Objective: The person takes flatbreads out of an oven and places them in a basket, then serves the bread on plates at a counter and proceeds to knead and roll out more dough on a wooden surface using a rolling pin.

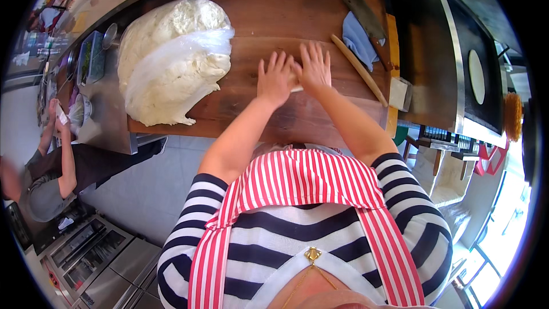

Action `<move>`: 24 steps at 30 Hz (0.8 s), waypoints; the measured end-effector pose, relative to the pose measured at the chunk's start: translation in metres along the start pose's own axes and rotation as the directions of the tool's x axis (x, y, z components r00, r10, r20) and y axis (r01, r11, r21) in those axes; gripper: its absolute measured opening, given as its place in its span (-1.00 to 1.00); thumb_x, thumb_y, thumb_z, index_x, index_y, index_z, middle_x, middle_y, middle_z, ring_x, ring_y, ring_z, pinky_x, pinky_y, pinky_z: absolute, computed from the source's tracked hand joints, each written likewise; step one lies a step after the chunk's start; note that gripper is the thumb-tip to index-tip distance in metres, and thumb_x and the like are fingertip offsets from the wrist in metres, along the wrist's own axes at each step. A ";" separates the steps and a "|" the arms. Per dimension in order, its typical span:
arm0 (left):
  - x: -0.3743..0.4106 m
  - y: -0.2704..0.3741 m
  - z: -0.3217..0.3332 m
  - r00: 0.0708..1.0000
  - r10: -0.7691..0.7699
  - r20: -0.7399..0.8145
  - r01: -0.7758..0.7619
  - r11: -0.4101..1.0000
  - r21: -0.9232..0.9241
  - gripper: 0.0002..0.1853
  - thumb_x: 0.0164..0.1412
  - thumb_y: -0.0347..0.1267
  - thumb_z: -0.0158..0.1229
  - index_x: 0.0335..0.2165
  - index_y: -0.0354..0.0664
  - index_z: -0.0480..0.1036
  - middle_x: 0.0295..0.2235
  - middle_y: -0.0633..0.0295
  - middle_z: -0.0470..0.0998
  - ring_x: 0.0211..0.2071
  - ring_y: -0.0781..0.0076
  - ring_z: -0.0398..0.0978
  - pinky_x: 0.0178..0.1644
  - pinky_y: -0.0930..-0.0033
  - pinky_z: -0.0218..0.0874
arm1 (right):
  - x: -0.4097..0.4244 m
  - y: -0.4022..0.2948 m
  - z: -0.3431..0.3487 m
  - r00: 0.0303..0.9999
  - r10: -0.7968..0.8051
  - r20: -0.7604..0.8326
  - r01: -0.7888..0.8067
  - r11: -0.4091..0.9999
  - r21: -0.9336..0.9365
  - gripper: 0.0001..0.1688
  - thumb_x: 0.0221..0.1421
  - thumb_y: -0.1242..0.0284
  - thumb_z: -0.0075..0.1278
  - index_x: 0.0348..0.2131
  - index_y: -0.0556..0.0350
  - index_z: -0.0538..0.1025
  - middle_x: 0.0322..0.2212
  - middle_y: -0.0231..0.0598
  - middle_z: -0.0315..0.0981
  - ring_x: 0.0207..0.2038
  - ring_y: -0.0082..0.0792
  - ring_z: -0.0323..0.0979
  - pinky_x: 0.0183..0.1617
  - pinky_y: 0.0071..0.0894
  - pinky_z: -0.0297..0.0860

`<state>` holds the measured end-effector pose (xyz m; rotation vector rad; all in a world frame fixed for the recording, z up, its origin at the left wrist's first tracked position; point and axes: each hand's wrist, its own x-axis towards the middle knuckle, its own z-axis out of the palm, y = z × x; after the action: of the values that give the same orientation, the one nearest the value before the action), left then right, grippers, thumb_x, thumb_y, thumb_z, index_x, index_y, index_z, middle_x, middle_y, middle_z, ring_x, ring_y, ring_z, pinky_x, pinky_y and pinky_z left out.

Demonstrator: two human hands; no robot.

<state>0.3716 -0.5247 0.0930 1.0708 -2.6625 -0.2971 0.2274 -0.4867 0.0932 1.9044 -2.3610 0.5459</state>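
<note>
My left hand [276,78] and my right hand [315,66] lie side by side, palms down and fingers spread, over a small piece of dough [296,88] on the wooden board [274,8]. Most of that piece is hidden under them. To their left rests a large mass of dough [201,68], partly wrapped in clear plastic. On the right of my hands a wooden rolling pin [359,70] lies at a slant, beside a folded blue cloth [359,38] and a flat, broad-bladed tool [365,16].
Right of the board, a round flatbread [476,77] lies on a dark griddle [465,47]. A small container [400,93] stands by the board's right edge. At the left are a metal counter [107,116], a bin of greens [91,58] and a co-worker [47,189].
</note>
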 end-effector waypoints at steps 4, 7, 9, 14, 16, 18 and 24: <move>-0.105 0.010 0.016 0.980 0.170 0.104 -0.161 0.983 -0.093 -0.23 -0.06 -0.14 0.21 0.16 0.19 0.15 0.21 0.08 0.05 0.25 0.04 -0.06 0.24 -0.18 -0.29 | -0.131 0.033 -0.022 0.945 -0.182 0.271 0.157 0.981 0.110 -0.15 -0.02 0.16 0.05 0.19 -0.01 0.12 0.20 -0.09 -0.01 0.27 -0.12 -0.10 0.27 0.09 -0.13; -0.085 0.013 0.006 0.986 0.126 0.108 -0.114 0.988 -0.108 -0.25 -0.05 -0.12 0.21 0.15 0.18 0.17 0.21 0.14 0.05 0.24 0.08 -0.03 0.23 -0.20 -0.28 | -0.110 0.034 -0.038 0.921 -0.178 0.346 0.157 0.984 0.089 -0.13 -0.04 0.19 0.07 0.20 -0.04 0.09 0.21 -0.16 -0.03 0.28 -0.16 -0.11 0.28 0.08 -0.13; -0.033 0.008 -0.010 0.994 -0.017 0.104 0.030 0.993 -0.116 -0.29 0.03 -0.14 0.13 0.16 0.05 0.13 0.18 0.08 0.12 0.23 0.07 -0.02 0.22 -0.19 -0.25 | -0.070 0.043 -0.035 0.979 -0.083 0.188 0.070 0.995 0.075 -0.20 -0.03 0.24 0.06 0.16 0.03 0.14 0.17 -0.12 0.04 0.23 -0.12 -0.03 0.25 0.08 -0.08; 0.007 0.010 -0.027 0.996 0.079 0.027 -0.077 0.993 -0.085 -0.27 0.09 -0.13 0.09 0.17 -0.11 0.07 0.17 0.05 0.14 0.24 0.06 -0.04 0.23 -0.15 -0.26 | -0.043 0.111 -0.045 0.952 0.290 -0.095 -0.296 0.953 -0.065 -0.23 -0.05 0.26 0.11 0.10 0.16 0.21 0.05 -0.07 0.22 0.12 -0.10 0.16 0.14 -0.02 0.10; -0.019 0.020 0.001 0.992 0.111 -0.063 -0.118 0.986 -0.118 -0.30 0.11 -0.15 0.09 0.16 -0.16 0.09 0.16 0.02 0.16 0.22 0.05 0.00 0.22 -0.12 -0.20 | -0.069 0.149 -0.041 0.930 0.357 -0.085 -0.367 0.915 -0.170 -0.45 -0.07 0.34 0.12 -0.05 0.11 0.39 -0.07 -0.08 0.34 0.01 -0.06 0.27 0.04 -0.16 0.24; -0.017 0.019 -0.005 0.989 0.099 -0.114 -0.124 0.964 -0.234 -0.35 0.11 -0.19 0.09 0.13 -0.18 0.14 0.14 0.01 0.19 0.19 0.03 0.08 0.20 -0.10 -0.15 | -0.074 0.146 -0.049 0.945 0.326 -0.011 -0.326 0.944 -0.045 -0.50 -0.07 0.37 0.12 -0.09 0.10 0.42 -0.12 -0.09 0.37 -0.05 -0.05 0.31 -0.03 -0.17 0.28; 0.031 -0.022 -0.057 0.943 -0.049 -0.329 -0.071 0.937 -0.343 -0.43 0.12 -0.29 0.05 0.09 -0.26 0.20 0.09 -0.05 0.26 0.11 0.04 0.22 0.15 0.05 -0.01 | -0.003 0.048 -0.097 0.917 -0.386 0.104 0.348 0.899 0.267 -0.62 -0.07 0.49 0.05 -0.16 0.11 0.45 -0.23 -0.18 0.40 -0.18 -0.13 0.39 -0.16 -0.20 0.35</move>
<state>0.3819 -0.5672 0.1456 0.8992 -2.2074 -0.5167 0.1655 -0.4455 0.1721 2.5109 -2.0024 0.6994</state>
